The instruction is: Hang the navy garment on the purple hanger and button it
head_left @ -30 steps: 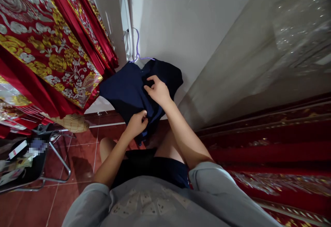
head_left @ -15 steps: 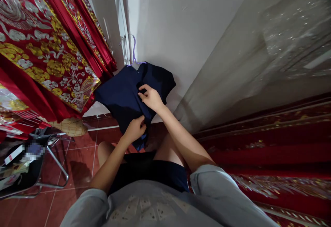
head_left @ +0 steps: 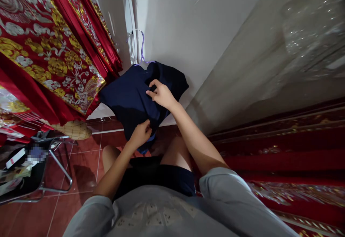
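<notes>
At twelve o'clock | dark-navy cloth garment (head_left: 125,92) | thin, hooked purple hanger (head_left: 142,54) seemingly freeing left hand (head_left: 139,135) and right hand (head_left: 163,95) | each grip half-curled; can't tell from here if pinching

Navy garment (head_left: 125,89), hanger (head_left: 142,47) (purple), red tiles (head_left: 85,160)

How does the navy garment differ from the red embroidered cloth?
The navy garment looks plain; the red embroidered cloth carries gold and silver motifs. The navy garment, on a purple hanger, has the left hand and right hand at it; the red embroidered cloth has neither. Both are hanging fabric.
</notes>
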Demonstrator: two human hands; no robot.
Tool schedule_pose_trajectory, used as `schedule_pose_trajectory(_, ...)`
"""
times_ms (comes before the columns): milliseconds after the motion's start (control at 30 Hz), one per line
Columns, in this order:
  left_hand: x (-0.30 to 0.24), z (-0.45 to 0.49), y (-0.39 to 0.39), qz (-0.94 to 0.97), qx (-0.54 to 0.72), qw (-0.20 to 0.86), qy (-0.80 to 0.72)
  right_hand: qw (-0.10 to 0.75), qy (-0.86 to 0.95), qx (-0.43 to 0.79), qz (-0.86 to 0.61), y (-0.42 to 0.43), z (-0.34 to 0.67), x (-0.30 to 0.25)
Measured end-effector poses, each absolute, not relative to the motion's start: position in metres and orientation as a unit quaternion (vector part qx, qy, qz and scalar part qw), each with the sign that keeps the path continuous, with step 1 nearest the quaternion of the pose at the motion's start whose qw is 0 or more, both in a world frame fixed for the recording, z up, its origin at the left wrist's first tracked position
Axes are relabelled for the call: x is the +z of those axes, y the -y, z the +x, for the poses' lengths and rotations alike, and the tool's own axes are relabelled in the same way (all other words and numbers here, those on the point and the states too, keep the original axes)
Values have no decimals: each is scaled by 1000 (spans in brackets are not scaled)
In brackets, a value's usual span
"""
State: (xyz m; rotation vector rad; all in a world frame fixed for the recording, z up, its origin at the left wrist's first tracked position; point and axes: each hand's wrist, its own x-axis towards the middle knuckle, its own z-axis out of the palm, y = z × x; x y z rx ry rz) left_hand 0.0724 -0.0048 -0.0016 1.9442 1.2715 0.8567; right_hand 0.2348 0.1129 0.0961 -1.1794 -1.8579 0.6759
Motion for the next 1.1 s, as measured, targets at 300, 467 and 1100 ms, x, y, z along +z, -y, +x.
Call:
schedule_pose_trajectory(300, 123, 64, -52, 795, 450, 85, -398, 466, 728, 303, -402, -70, 245, 131)
schedule_pose_trajectory(467, 145, 66, -65, 817, 403, 30, -412, 574, 634, 326, -402, -64, 245, 127)
schedule_pose_trajectory(1100, 131, 66, -62, 781, 413, -92, -459, 638, 504, 428, -395, -68, 202, 106)
